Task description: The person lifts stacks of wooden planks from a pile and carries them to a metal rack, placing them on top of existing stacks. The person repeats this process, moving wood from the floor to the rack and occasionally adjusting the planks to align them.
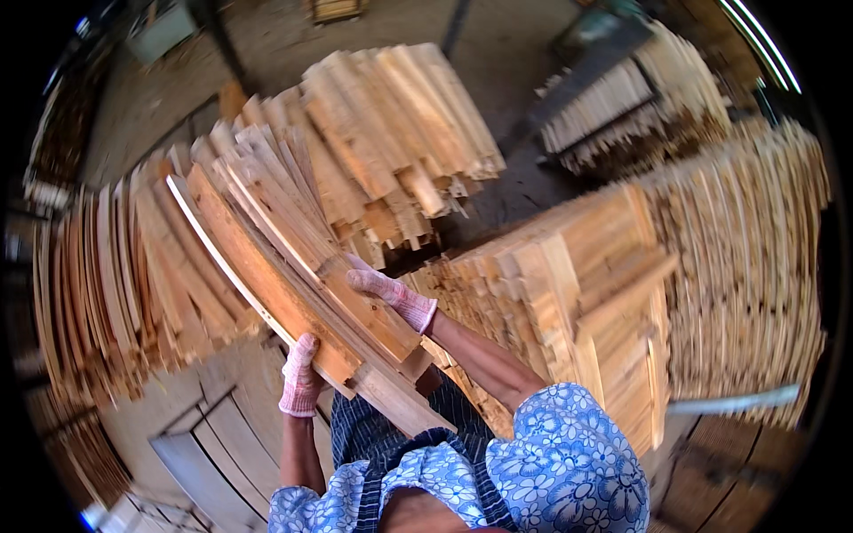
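Note:
Between my two gloved hands I carry a bundle of several long wooden boards (280, 271), slanting from the upper left toward my waist. My left hand (302, 375), in a pinkish-white knitted glove, grips the bundle's left edge with the thumb on top. On the opposite edge, my right hand (391, 293) in a like glove clasps the boards, its thumb over them. Fingers of both hands are partly hidden beneath the wood. The boards' near ends are uneven; one pale board sticks out closest to my apron (449, 391).
Stacked boards (400, 124) lie ahead, and a row of leaning boards (107, 275) spreads at the left. A tall stack (604, 293) stands close on my right, beside a larger pile (746, 275). Farther off sits another stack (640, 107). A grey metal panel (200, 462) lies lower left.

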Demonstrator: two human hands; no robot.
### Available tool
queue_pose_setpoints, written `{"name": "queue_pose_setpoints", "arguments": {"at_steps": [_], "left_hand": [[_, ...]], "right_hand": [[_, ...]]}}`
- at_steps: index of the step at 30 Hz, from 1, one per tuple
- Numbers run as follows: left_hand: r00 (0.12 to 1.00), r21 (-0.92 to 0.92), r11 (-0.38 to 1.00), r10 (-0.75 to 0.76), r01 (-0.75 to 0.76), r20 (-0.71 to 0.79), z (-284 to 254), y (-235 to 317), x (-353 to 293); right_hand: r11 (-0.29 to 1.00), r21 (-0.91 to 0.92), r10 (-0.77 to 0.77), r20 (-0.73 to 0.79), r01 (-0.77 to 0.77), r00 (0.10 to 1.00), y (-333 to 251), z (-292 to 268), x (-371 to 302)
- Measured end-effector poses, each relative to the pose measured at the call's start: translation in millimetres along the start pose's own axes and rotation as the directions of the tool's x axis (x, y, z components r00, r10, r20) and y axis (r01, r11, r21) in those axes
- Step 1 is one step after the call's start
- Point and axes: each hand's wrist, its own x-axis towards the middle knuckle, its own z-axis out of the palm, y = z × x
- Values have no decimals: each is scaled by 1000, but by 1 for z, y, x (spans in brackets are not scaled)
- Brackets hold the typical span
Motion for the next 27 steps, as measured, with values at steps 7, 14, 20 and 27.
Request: {"name": "queue_pose_setpoints", "arguments": {"at_steps": [7,14,20,27], "left_hand": [[920,643,709,21,-289,391,96,71,-16],[476,712,636,-547,-299,688,278,38,-74],[39,787,610,-788,-93,615,381,-114,-133],[-7,744,500,-832,-443,554,438,-319,-210]], "right_hand": [[840,-374,-529,-406,393,745,-110,86,-177],[448,-51,-644,-710,893,283,-91,85,-346],[736,-556,-444,-827,386,-345,-25,119,-503],[930,-277,-168,-905,241,-391,-1,92,-677]]}}
